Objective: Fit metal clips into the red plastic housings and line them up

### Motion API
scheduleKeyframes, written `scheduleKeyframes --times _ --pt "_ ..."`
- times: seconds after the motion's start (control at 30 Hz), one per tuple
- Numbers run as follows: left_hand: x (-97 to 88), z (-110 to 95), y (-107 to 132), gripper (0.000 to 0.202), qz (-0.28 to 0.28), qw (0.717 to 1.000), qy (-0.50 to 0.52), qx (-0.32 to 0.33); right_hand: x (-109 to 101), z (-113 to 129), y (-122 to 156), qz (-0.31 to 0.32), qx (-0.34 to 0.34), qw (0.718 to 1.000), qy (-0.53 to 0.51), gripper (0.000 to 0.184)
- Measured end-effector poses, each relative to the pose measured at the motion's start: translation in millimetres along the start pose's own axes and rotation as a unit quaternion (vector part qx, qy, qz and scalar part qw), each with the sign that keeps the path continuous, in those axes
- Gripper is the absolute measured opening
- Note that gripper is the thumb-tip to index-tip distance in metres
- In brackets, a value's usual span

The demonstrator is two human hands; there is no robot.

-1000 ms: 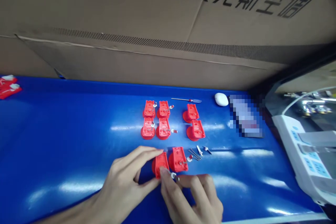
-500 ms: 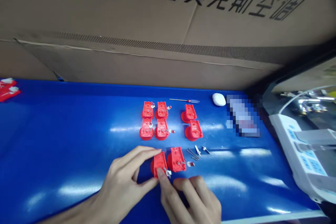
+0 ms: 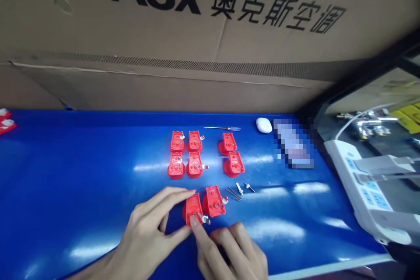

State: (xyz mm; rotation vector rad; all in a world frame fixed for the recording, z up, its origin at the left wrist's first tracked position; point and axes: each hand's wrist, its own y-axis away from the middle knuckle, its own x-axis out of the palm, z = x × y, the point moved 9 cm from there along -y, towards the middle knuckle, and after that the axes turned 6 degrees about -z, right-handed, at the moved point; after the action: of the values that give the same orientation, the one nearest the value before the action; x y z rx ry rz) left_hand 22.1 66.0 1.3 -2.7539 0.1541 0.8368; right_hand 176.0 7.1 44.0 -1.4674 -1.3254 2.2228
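My left hand grips a red plastic part by its sides, thumb below and fingers along the top edge. The tip of my right hand's index finger rests on that part's lower edge, beside a small metal clip. I cannot tell whether those fingers hold the clip. A second red part stands just to the right, with a small metal piece at its edge. Its round red base is partly visible.
Several red parts stand in rows on the blue table. Thin metal pins lie nearby. Farther back are a screwdriver, a white mouse, a blurred object and a power strip. A cardboard box forms the back.
The whole view has drifted left and slightly down. The metal clip sits closer to the held red part than one second ago. My hands still hold their places on it.
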Motion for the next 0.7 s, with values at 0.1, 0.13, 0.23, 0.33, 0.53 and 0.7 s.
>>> scheduleKeyframes --times 0.1,0.13,0.23,0.33,0.53,0.7 --pt "-0.2 -0.6 0.4 0.045 -0.003 1.000 -0.014 0.004 -15.6 -13.0 3.8 -0.018 0.027 0.999 -0.009 0.030" --pt "-0.3 -1.4 0.4 0.046 -0.003 1.000 -0.019 0.007 -19.7 -19.4 5.4 -0.017 0.036 0.999 -0.011 0.028" --pt "-1.0 -3.8 -0.2 0.046 -0.002 0.999 -0.037 0.015 -23.6 -39.3 10.7 0.006 0.046 0.999 -0.021 0.027" --pt "-3.0 -3.5 -1.1 0.046 -0.009 0.998 -0.062 0.022 -16.6 -54.8 16.8 0.047 0.039 0.997 -0.048 0.033" --pt "-5.4 -4.7 1.5 0.048 -0.032 0.994 -0.092 0.040 -2.8 -65.3 14.3 0.089 0.016 0.993 -0.079 0.039" --pt "-21.6 -17.5 19.2 0.023 -0.111 0.980 -0.148 0.074 8.2 -75.4 -4.7 0.100 0.003 0.993 -0.054 0.034"
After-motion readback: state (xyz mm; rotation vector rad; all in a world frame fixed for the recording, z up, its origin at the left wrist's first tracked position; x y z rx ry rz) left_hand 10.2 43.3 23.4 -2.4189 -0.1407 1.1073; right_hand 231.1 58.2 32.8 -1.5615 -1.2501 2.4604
